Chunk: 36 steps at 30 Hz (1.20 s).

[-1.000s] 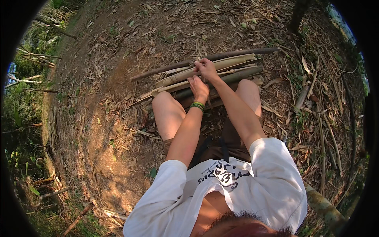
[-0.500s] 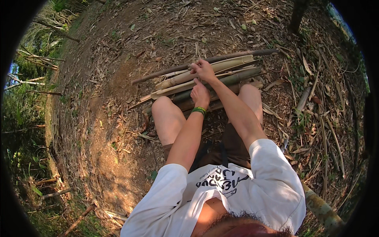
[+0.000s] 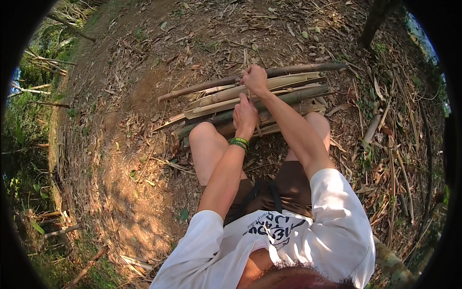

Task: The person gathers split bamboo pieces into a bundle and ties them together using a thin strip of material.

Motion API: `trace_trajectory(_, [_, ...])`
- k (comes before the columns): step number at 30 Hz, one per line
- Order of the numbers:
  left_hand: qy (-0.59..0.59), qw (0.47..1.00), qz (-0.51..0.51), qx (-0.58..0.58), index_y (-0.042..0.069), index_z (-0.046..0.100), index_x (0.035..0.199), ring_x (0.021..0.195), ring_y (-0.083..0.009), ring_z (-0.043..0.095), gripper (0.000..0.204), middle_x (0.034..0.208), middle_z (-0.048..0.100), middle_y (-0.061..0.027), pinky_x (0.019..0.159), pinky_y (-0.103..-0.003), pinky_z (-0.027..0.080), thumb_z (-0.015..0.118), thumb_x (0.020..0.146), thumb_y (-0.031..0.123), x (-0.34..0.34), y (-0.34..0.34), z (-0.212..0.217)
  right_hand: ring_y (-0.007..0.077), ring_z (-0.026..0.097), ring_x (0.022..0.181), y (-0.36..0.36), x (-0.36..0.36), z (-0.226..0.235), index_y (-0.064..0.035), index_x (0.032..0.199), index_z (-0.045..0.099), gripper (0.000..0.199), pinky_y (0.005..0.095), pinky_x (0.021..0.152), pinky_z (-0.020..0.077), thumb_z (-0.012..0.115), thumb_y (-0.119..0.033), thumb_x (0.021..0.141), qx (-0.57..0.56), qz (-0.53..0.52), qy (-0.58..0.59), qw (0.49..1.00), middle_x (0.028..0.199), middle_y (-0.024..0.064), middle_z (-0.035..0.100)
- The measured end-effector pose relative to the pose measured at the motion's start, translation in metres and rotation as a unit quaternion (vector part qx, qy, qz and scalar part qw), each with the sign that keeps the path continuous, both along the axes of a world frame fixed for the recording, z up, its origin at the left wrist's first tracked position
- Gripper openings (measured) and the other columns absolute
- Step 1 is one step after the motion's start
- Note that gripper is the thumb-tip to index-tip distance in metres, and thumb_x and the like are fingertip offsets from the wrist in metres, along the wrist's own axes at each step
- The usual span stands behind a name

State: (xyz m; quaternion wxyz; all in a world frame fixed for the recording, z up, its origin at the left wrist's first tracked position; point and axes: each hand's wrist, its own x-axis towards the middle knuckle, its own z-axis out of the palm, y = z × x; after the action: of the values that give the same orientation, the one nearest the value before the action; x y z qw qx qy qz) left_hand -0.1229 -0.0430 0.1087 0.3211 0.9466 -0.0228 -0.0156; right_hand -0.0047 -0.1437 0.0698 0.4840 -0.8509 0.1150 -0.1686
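A bundle of bamboo poles and split stalks lies across the dirt in front of my bare knees. My right hand is a closed fist on top of the bundle, at its far side, and seems to grip a thin pale strip that sticks up past the poles. My left hand rests on the near side of the bundle with its fingers closed, apparently pinching the same strip. A green band circles my left wrist. How the strip runs around the poles is hidden by my hands.
Dry leaves and loose sticks cover the brown earth all round. A tree trunk rises at the back right, and a fallen branch lies at the lower right. Green brush and cut stalks edge the left side.
My hands have drawn slightly apart over the bundle: the right one a little farther from me, the left one a little nearer. The poles have stayed in place.
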Motion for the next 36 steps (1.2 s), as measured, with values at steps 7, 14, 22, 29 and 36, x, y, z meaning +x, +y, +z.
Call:
trace_trajectory(7, [-0.043, 0.998, 0.023, -0.032, 0.008, 0.051, 0.117, 0.071, -0.0485, 0.064, 0.024, 0.07, 0.064, -0.0247, 0.063, -0.059, 0.049, 0.052, 0.102, 0.027, -0.005, 0.02, -0.041, 0.0302, 0.072, 0.073, 0.015, -0.001, -0.008, -0.0015, 0.076, 0.068, 0.013, 0.04, 0.075, 0.055, 0.07, -0.015, 0.077, 0.013, -0.024, 0.076, 0.997, 0.068, 0.0129, 0.072])
trace_trajectory(14, [-0.091, 0.995, -0.006, 0.039, 0.017, 0.054, 0.132, 0.06, -0.0418, 0.065, 0.031, 0.064, 0.065, -0.0194, 0.053, -0.052, 0.053, 0.053, 0.102, 0.026, 0.008, -0.003, -0.062, 0.0371, 0.071, 0.079, -0.012, 0.02, -0.02, -0.002, 0.077, 0.07, 0.019, 0.0454, 0.078, 0.0546, 0.074, -0.02, 0.075, 0.023, -0.058, 0.067, 0.996, 0.074, 0.0195, 0.071])
trace_trajectory(22, [-0.068, 0.997, 0.022, 0.032, 0.022, 0.06, 0.121, 0.066, -0.0437, 0.066, 0.022, 0.068, 0.067, -0.0204, 0.058, -0.055, 0.053, 0.051, 0.102, 0.029, 0.002, -0.008, -0.052, 0.0382, 0.071, 0.085, -0.031, -0.012, -0.014, -0.0027, 0.081, 0.069, 0.021, 0.0479, 0.079, 0.0545, 0.071, -0.024, 0.079, -0.033, -0.131, 0.121, 0.983, 0.081, 0.0199, 0.072])
trace_trajectory(29, [-0.05, 0.997, -0.006, 0.057, 0.017, 0.057, 0.115, 0.068, -0.0451, 0.066, 0.018, 0.069, 0.066, -0.0217, 0.06, -0.057, 0.053, 0.05, 0.102, 0.029, 0.009, -0.002, -0.056, 0.0286, 0.059, 0.12, -0.034, -0.026, 0.01, -0.0095, 0.112, 0.062, 0.035, 0.0569, 0.106, 0.0389, 0.069, -0.024, 0.081, -0.372, -0.053, 0.045, 0.925, 0.108, 0.01, 0.068])
trace_trajectory(36, [-0.054, 0.996, 0.005, 0.077, 0.018, 0.056, 0.115, 0.068, -0.0452, 0.066, 0.017, 0.067, 0.065, -0.0214, 0.06, -0.056, 0.053, 0.052, 0.101, 0.027, 0.005, 0.001, -0.061, 0.0235, 0.056, 0.12, -0.064, -0.031, 0.012, -0.0123, 0.107, 0.06, 0.019, 0.0567, 0.123, 0.0209, 0.061, -0.019, 0.09, -0.5, 0.366, -0.177, 0.765, 0.101, 0.0044, 0.061])
